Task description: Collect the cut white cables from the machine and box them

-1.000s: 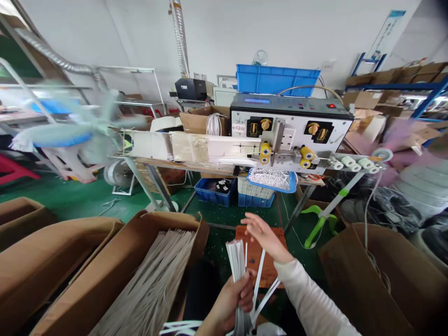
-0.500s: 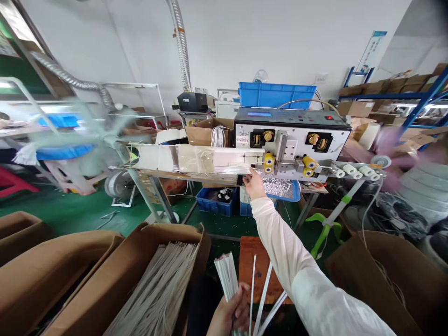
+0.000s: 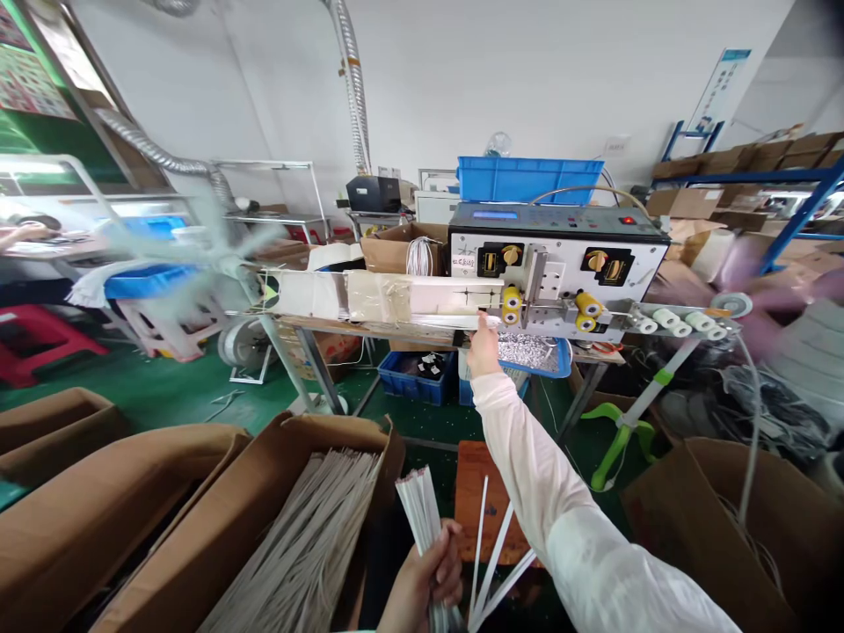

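My left hand (image 3: 435, 571) is closed around a bundle of white wires (image 3: 422, 510), held upright low in the view with the cut ends at the top. At the machine's outlet tray (image 3: 379, 296), my right hand (image 3: 484, 347) reaches up with its fingers pressed together. Its fingertips touch the white wires (image 3: 441, 321) lying along the tray's front edge; the back of the hand hides what is between the fingers. Just right of it are the yellow rollers (image 3: 511, 303) of the wire cutting machine (image 3: 560, 272).
A carton (image 3: 389, 448) of long white wires stands at the lower left. Several loose white strips (image 3: 491, 563) lie over a brown wooden stool (image 3: 471, 457). Under the machine sits a blue tray (image 3: 563, 359) of small scraps. A spinning fan (image 3: 217, 251) stands left, a wire-feed stand (image 3: 659, 378) right.
My right hand's fingers have straightened upward against the wires at the tray edge. My left hand still holds its bundle. The view has shifted slightly left.
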Available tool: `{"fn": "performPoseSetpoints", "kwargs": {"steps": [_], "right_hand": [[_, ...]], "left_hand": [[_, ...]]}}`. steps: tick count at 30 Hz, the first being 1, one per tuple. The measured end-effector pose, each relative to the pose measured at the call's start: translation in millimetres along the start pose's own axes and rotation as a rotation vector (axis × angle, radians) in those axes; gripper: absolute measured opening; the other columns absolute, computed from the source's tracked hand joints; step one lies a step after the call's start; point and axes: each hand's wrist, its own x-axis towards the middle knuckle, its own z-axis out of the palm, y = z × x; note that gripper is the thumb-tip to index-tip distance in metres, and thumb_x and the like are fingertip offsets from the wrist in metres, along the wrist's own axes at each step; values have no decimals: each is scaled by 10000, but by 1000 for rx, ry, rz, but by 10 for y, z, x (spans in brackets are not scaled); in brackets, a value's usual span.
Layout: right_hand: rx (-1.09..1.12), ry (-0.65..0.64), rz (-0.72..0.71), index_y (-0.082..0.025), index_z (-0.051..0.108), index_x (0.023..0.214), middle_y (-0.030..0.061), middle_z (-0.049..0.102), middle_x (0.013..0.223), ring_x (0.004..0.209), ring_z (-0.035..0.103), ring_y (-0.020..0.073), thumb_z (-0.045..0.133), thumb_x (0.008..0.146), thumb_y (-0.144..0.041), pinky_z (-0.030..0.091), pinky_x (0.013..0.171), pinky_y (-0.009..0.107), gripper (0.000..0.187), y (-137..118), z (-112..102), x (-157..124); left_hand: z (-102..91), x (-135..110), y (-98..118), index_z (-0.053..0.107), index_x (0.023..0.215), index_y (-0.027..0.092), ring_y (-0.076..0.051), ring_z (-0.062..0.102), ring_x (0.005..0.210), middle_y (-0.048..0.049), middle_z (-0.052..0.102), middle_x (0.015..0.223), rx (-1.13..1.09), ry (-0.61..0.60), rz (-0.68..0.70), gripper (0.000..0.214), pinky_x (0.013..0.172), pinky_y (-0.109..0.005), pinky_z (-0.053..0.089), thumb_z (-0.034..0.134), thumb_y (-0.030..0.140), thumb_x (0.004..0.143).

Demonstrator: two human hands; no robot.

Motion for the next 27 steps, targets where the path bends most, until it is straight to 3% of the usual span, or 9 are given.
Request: {"fn": "performPoseSetpoints", "kwargs": {"steps": [3, 7, 11, 13, 15, 19, 22, 25, 27], "right_hand": [[55, -126, -212, -256, 552, 1029, 50, 641, 1245, 1205, 576, 167, 495, 880, -501, 493, 980, 339, 292, -17, -260, -413], [-108, -462, -470, -278, 532, 984, 68, 668, 1199, 1197, 601, 198, 482, 970, -491, 416, 1102, 398, 220, -237, -977, -1062], [-635, -1102, -295, -247, 626, 1069, 92, 701, 1097, 1044, 663, 215, 395, 1029, -440, 492, 979, 378, 303, -643, -1657, -1424], [-818, -1349, -241, -224, 670, 1090, 86, 703, 1061, 981, 668, 198, 329, 1050, -437, 504, 919, 346, 404, -808, -1790, -1489], [-881, -1479, -233, -196, 709, 1052, 79, 707, 1026, 963, 659, 183, 295, 1061, -443, 486, 929, 326, 482, -898, -1790, -1509], [-829, -1567, -110, -140, 735, 956, 91, 722, 971, 927, 649, 176, 280, 1054, -512, 479, 936, 317, 596, -865, -1676, -1455], [-724, -1553, 92, -114, 722, 932, 93, 721, 936, 891, 655, 181, 290, 1042, -552, 501, 895, 322, 625, -730, -1707, -1365], [-681, -1413, 207, -110, 695, 907, 78, 697, 886, 847, 644, 179, 334, 1025, -579, 512, 870, 328, 603, -568, -1832, -1277], [-720, -1253, 151, -127, 673, 964, 67, 675, 940, 894, 620, 176, 394, 1004, -596, 493, 919, 338, 548, -457, -1914, -1233]], "left_hand": [[-9, -5, 8, 597, 965, 162, -27, 138, 434, 102, 289, 531, -21, 36, 19, 480, 429, -193, 203, 799, 536, 741], [-38, -42, 158, 607, 947, 155, -19, 167, 431, 98, 319, 539, -8, 62, 78, 441, 431, -184, 208, 806, 495, 748], [49, -39, 413, 620, 916, 145, -29, 320, 437, 55, 482, 609, 85, 74, 110, 420, 431, -186, 268, 806, 482, 749], [155, 33, 482, 628, 877, 126, -58, 455, 500, 4, 586, 699, 131, 81, 98, 419, 465, -195, 350, 826, 464, 729], [277, 157, 461, 635, 834, 106, -103, 560, 589, -40, 637, 745, 147, 84, 76, 416, 542, -220, 438, 846, 441, 707], [466, 415, 190, 639, 783, 98, -159, 615, 586, -48, 648, 660, 93, 73, 18, 428, 614, -277, 501, 897, 398, 621], [530, 482, -13, 668, 905, 81, -243, 692, 704, -114, 714, 778, 35, 30, -70, 456, 707, -348, 556, 875, 399, 652], [549, 453, -93, 655, 1065, 65, -270, 723, 792, -156, 739, 877, -53, 6, -150, 423, 748, -364, 580, 783, 348, 777], [553, 421, -100, 643, 1121, 60, -240, 727, 779, -171, 744, 955, -91, 19, -174, 369, 709, -325, 584, 709, 300, 849]]}}
